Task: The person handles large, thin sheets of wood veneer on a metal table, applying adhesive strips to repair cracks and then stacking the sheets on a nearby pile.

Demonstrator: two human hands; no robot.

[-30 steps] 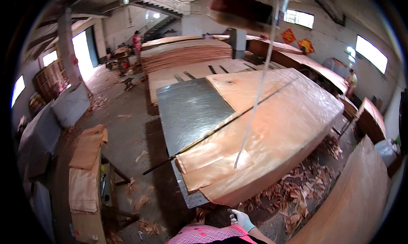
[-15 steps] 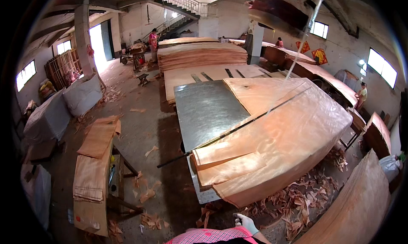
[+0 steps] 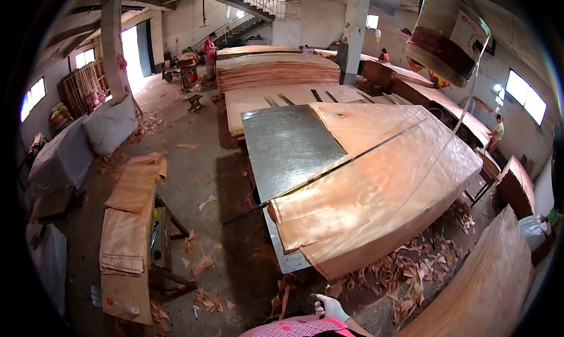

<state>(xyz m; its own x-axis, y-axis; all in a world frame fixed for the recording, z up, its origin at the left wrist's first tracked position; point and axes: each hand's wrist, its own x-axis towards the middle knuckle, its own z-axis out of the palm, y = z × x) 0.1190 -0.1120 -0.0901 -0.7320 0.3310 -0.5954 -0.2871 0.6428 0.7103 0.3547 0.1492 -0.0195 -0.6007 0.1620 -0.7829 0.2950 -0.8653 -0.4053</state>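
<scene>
My right hand (image 3: 330,307), in a pale glove with darker fingertips, is low in front of my checked pink apron (image 3: 294,327). Its fingers are curled in; whatever they may hold is hidden. My left hand is out of sight. Just beyond the right hand is the near corner of a large table stacked with thin wood veneer sheets (image 3: 405,172). Narrower veneer strips (image 3: 323,224) lie along the stack's near left edge. A long dark straightedge (image 3: 329,171) crosses the stack diagonally, its end jutting past the left side. Beside the veneer lies a shiny metal sheet (image 3: 291,146).
A low bench (image 3: 126,296) with veneer pieces stands at left. Veneer scraps (image 3: 405,278) litter the floor, and another veneer stack (image 3: 482,278) rises at right. A container (image 3: 446,37) hangs overhead with a thin tube. Other people (image 3: 210,52) stand farther off.
The hanging container has shifted right and lower in view and is sharper; its tube moved right too. My right hand is slightly farther left, fingers still curled. The veneer and straightedge lie as before.
</scene>
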